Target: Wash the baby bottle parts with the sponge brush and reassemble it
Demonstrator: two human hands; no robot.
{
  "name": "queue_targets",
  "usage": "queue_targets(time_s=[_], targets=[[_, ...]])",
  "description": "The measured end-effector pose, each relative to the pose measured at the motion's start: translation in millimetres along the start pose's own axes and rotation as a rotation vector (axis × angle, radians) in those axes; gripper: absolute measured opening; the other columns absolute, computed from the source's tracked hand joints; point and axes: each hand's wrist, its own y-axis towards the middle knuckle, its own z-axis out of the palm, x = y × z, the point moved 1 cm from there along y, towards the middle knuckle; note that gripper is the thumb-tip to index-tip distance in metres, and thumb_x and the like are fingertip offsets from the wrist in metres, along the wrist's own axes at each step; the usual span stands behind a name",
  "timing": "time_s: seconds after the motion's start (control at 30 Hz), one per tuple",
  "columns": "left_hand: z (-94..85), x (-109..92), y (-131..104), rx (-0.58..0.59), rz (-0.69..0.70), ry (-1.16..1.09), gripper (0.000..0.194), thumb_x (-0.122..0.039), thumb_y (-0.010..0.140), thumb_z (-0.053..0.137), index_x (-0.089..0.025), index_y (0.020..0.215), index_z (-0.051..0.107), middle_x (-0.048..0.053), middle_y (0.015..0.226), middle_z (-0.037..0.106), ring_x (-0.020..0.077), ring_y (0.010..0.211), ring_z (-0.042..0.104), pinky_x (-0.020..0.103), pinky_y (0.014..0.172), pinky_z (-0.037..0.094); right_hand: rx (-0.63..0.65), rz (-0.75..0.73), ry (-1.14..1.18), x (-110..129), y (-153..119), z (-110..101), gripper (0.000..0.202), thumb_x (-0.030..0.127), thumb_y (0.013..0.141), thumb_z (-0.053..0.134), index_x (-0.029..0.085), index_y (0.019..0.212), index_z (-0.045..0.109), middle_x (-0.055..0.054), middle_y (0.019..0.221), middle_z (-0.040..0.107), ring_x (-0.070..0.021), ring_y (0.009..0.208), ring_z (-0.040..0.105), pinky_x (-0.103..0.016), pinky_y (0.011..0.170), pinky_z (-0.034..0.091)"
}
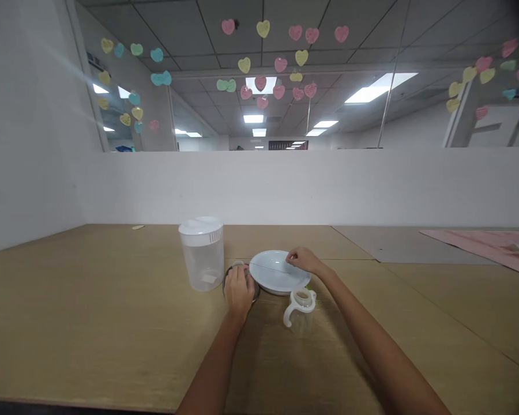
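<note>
Smoothly round, glossy white bowl [273, 278]

Views: one, head-worn
Viewpoint: above tabletop [112, 340], at its near edge
Facing: forward, slightly down, over far edge to white wall [259, 187] and glass panels [199, 109]
Range: wide; near edge low left, far edge mid-height, far left corner in frame
Hands: left [239, 287], right [301, 259], both at moderate range, below center
Top: ceiling [164, 23] through glass
</note>
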Motion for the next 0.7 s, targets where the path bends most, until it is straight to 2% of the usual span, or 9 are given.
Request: queue_targets(time_s=[0.13,0.3,0.5,0.7], targets=[[3.0,5.5,1.3,0.161,-0.074,0.219,0.022,-0.008,0.074,0.046,-0.016,0.088,0.061,0.008,0.091,0.063,0.0221,0.087,0.054,0.035,0.077,0.04,0.119,-0.015,-0.015,5.5,20.1,15.3,0.019,0.009,0.066,0.055,0.015,0.072,0.072,-0.004,0.07,0.069,-0.0142,0.066,0.061,-0.019,0.059,0.039],[9.3,3.1,-2.3,0.323,-0.09,0.359,0.017,-0.013,0.075,0.048,-0.014,0.078,0.064,0.011,0.084,0.066,0.0249,0.088,0.055,0.036,0.075,0.038,0.165,-0.022,-0.052,-2.4,27.2,35.7,0.023,0.004,0.063,0.055,0.015,0.074,0.073,-0.007,0.08,0.071,-0.0157,0.074,0.062,-0.02,0.065,0.041],[9.3,-1.9,-1.9,0.339,-0.036,0.39,0.022,-0.021,0.079,0.046,-0.013,0.079,0.067,0.014,0.083,0.067,0.0274,0.09,0.055,0.038,0.074,0.039,0.156,-0.012,-0.11,2.3,24.0,45.4,0.022,0.006,0.062,0.059,0.014,0.077,0.073,-0.009,0.083,0.071,-0.0167,0.075,0.062,-0.02,0.064,0.04],[5.1,-4.4,0.3,0.389,-0.008,0.401,0.024,-0.025,0.078,0.047,-0.014,0.074,0.068,0.014,0.081,0.067,0.0279,0.092,0.054,0.039,0.077,0.039,0.115,-0.016,-0.145,5.7,22.9,38.7,0.013,0.013,0.068,0.06,0.014,0.075,0.072,-0.008,0.082,0.07,-0.015,0.073,0.061,-0.02,0.061,0.037]])
